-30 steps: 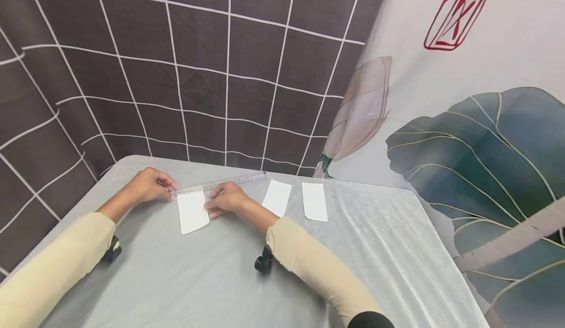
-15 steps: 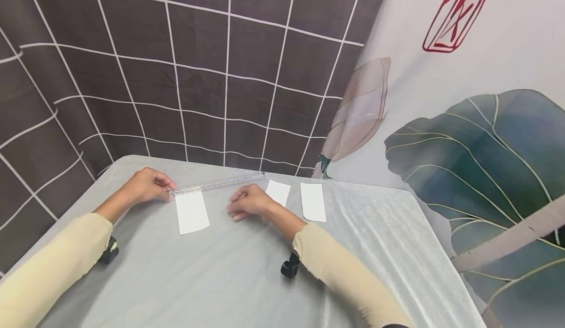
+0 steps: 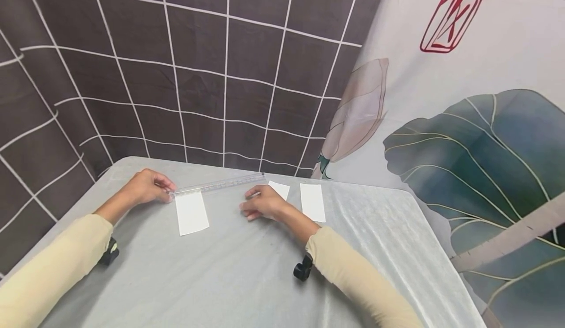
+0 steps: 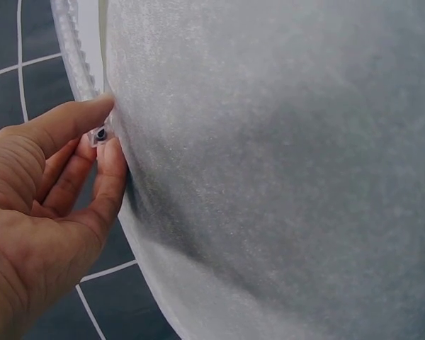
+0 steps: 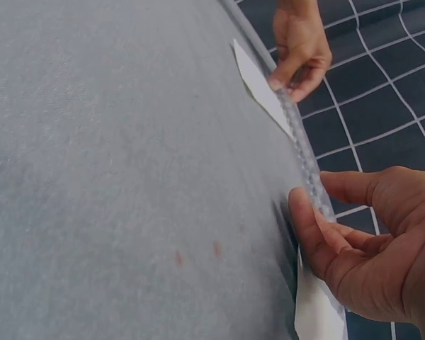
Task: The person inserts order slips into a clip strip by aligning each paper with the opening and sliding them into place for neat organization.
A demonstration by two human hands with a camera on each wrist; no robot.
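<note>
A clear plastic ruler (image 3: 225, 184) lies slantwise near the table's back edge, along the top of a white paper rectangle (image 3: 192, 214). My left hand (image 3: 147, 187) pinches the ruler's left end between thumb and fingers; the left wrist view shows that end of the ruler (image 4: 72, 49) and the hand (image 4: 53, 177) up close. To the right, my right hand (image 3: 267, 203) hovers with loosely bent fingers and holds nothing. It partly covers a second white paper (image 3: 280, 189). In the right wrist view, the thumb and fingers of this hand (image 5: 382, 244) are apart, near the ruler (image 5: 308, 159).
A third white paper (image 3: 312, 203) lies right of the second. Pale grey cloth covers the table (image 3: 198, 279), whose back edge meets a dark grid-patterned curtain (image 3: 198, 92). A leaf-printed curtain (image 3: 463, 161) hangs on the right.
My right hand has let go near the first paper's right edge and moved right, now partly over the second paper. The left hand, ruler and papers have stayed put.
</note>
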